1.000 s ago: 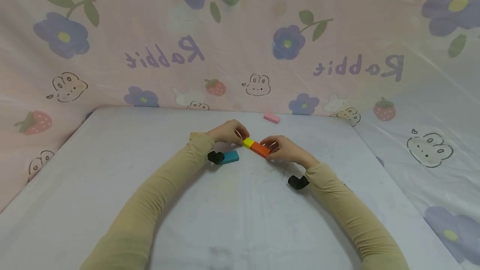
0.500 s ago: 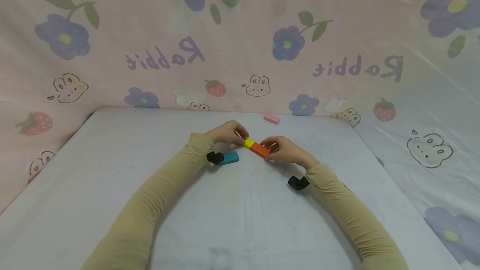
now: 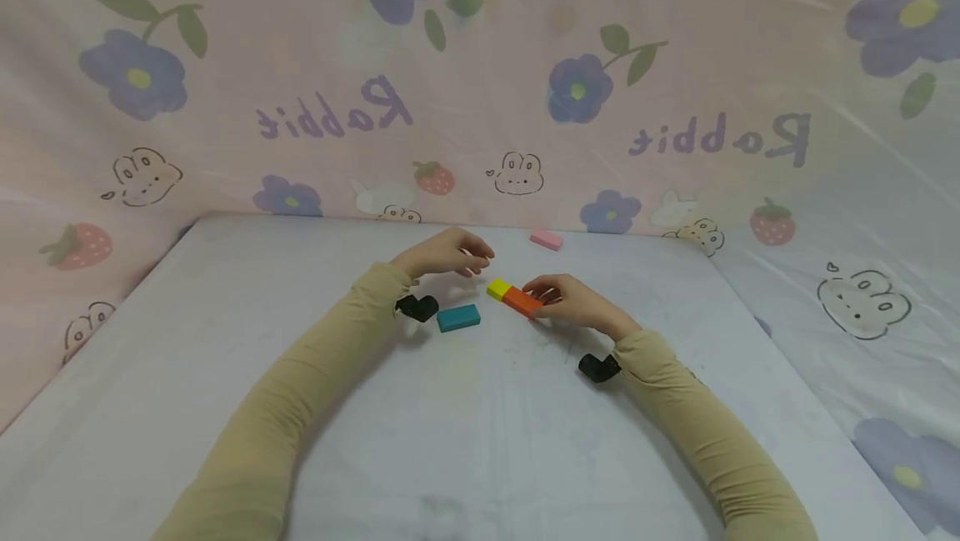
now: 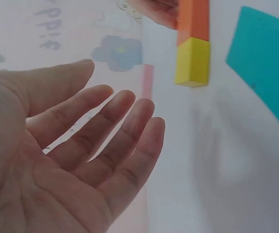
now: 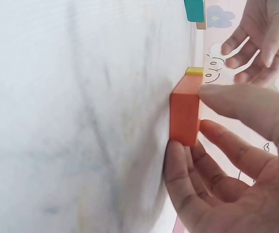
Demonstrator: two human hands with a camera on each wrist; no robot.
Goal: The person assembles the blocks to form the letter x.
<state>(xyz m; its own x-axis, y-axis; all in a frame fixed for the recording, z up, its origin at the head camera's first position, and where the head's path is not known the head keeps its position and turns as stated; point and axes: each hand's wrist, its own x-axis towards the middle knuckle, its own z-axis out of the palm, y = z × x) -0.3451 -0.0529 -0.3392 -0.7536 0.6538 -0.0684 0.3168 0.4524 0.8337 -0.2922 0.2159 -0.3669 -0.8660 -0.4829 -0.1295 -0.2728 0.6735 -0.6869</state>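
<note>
My left hand [image 3: 450, 252] hovers over the table, up and left of the yellow block [image 3: 497, 289], with nothing in its grasp. In the left wrist view its fingers [image 4: 122, 131] are spread and relaxed, apart from every block. An orange block [image 3: 521, 302] lies end to end with the yellow one, the two forming a short row on the table. My right hand [image 3: 573, 302] holds the orange block's near end; in the right wrist view the thumb touches one edge of the orange block [image 5: 184, 116] and fingertips touch its lower side.
A teal block [image 3: 459, 318] lies left of the row. Farther back, a pink block [image 3: 546, 239] sits near the table's rear edge. Part of a tan block [image 5: 201, 25] shows behind the teal one in the right wrist view. A printed cloth [image 3: 480, 91] hangs behind the white table.
My left hand has let go of the yellow block and risen up and to the left. The teal block is now fully uncovered. The right hand stays at the orange block.
</note>
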